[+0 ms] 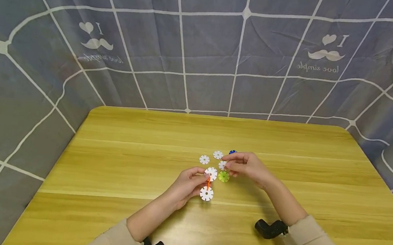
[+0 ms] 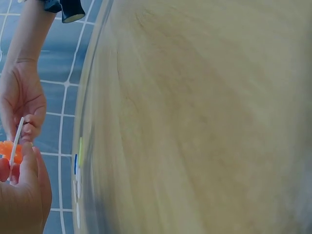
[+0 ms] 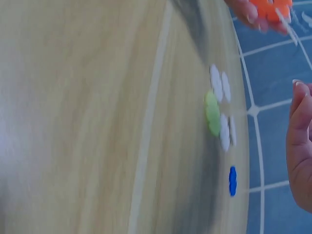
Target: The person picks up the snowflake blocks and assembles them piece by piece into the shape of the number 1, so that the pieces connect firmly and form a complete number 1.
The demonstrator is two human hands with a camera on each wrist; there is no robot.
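Note:
My left hand [image 1: 190, 183] pinches an orange notched disc [image 1: 209, 183], seen edge-on, between thumb and fingers. A white notched disc [image 1: 206, 193] is joined to it on the near side. Another white disc [image 1: 210, 174] shows at the thumb tip; I cannot tell whether it is attached. In the left wrist view, the white piece [image 2: 17, 146] stands across the orange one [image 2: 7, 150]. My right hand [image 1: 249, 168] hovers over loose discs with loosely bent fingers, and nothing shows between its fingertips in the right wrist view. Its fingers partly cover a white disc [image 1: 222, 165].
Two more white discs [image 1: 204, 159] lie beyond the left hand. A green disc [image 1: 224, 176] lies below the right hand's fingers, and a blue disc [image 1: 232, 153] is partly hidden behind them. A grey checked curtain [image 1: 211, 52] surrounds the wooden table [image 1: 124, 163].

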